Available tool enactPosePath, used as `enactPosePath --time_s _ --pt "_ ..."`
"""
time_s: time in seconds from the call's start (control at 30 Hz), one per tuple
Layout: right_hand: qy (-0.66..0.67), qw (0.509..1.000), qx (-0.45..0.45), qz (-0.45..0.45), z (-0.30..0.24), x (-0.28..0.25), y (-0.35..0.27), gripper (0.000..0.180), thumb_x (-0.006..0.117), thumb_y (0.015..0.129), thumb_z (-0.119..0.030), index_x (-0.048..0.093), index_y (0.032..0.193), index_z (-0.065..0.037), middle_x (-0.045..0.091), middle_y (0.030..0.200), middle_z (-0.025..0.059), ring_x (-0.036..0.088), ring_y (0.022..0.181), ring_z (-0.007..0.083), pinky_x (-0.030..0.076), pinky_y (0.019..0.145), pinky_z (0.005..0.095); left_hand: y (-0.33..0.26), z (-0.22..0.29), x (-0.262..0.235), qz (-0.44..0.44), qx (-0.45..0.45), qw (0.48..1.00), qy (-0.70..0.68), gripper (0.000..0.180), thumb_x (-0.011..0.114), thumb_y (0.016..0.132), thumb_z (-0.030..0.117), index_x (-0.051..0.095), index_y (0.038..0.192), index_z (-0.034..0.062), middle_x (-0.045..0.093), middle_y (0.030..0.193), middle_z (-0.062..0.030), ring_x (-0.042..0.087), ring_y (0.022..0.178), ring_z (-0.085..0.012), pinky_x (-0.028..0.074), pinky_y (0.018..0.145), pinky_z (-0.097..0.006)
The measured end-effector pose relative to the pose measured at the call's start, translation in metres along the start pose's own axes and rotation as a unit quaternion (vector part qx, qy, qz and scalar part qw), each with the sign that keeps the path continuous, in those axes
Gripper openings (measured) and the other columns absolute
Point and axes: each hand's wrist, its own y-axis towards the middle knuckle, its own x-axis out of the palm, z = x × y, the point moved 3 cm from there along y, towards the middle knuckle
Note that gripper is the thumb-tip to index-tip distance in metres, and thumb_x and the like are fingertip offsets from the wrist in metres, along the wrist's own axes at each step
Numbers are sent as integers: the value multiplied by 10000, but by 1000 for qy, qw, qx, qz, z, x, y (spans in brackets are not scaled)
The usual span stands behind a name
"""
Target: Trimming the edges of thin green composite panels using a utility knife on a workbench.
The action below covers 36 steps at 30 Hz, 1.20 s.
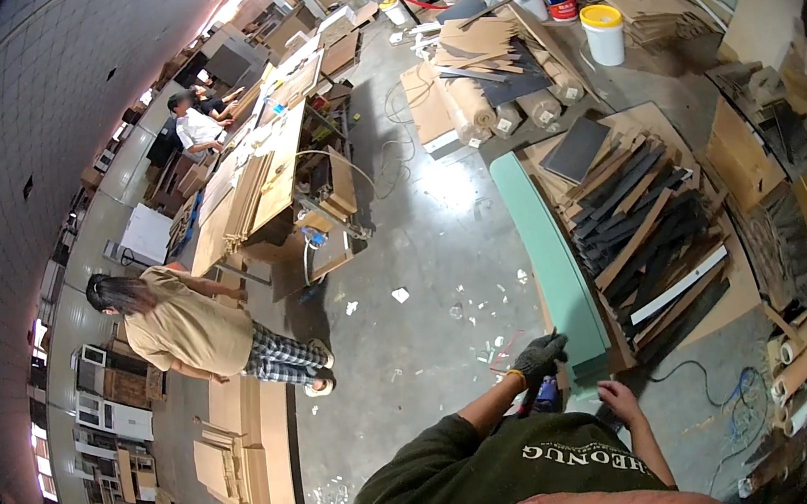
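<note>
- The left hand [540, 356], in a dark knitted glove with a yellow cuff, is closed around the near end of a long pale green panel [546, 245].
- The right hand [620, 399] is bare and sits just beside the same near end; whether its fingers are clasping the panel or only resting there cannot be told.
- The green panel is a long, flat, narrow board with a smooth matt face, lying right of centre and running from the hands away toward the far side.
- Just right of it, touching its edge, lies a stack of dark and brown strips [647, 222] piled crosswise on brown sheet.
- The concrete floor [413, 251] is grey and glossy, littered with small white scraps.
- Far right stands a white bucket with a yellow lid [603, 33], with cardboard rolls [506, 103] lying to its left.
- On the left a person in a tan top and checked trousers [194, 333] bends over flat brown boards [246, 443].
- Far left is a long workbench [263, 173] stacked with sheets, other people beside it.
- A black cable [717, 385] trails over the floor near the right.
</note>
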Motion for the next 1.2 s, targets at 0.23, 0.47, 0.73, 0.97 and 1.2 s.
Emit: enactPosePath --time_s 0.23,0.47,0.73,0.97,1.2 --pt "260 955 0 -144 -98 48 -4 511 478 902 -502 564 1134 -55 638 963 70 614 861 199 467 783 334 17 85 39 14 -65 938 -339 439 337 990 371 522 1239 60 626 1025 -136 601 917 -211 488 806 -346" --pt "-30 986 -155 -51 103 21 65 554 583 851 -426 458 1251 -64 632 918 116 604 670 245 471 562 364 18 107 53 -58 -29 987 -148 457 339 984 381 527 1247 57 622 1074 -130 587 981 -222 448 884 -337" --pt "-288 874 -390 23 -19 38 28 862 647 718 -142 142 1411 -46 597 718 145 570 559 267 457 504 363 12 89 36 -60 13 989 -132 412 424 959 324 517 1259 57 620 1089 -109 578 993 -193 442 882 -310" --pt "159 969 -189 9 16 43 50 411 473 916 -471 543 925 -67 550 641 47 531 512 173 443 481 304 5 86 32 -46 -128 974 -181 464 520 912 377 526 1255 65 601 1121 -86 568 993 -171 448 871 -301" --pt "42 966 -250 43 24 35 53 348 412 963 -378 541 985 -55 572 699 63 552 539 177 463 513 311 6 69 38 -141 -52 970 -191 380 495 933 288 543 1228 54 595 1136 -87 563 1018 -158 449 882 -302"
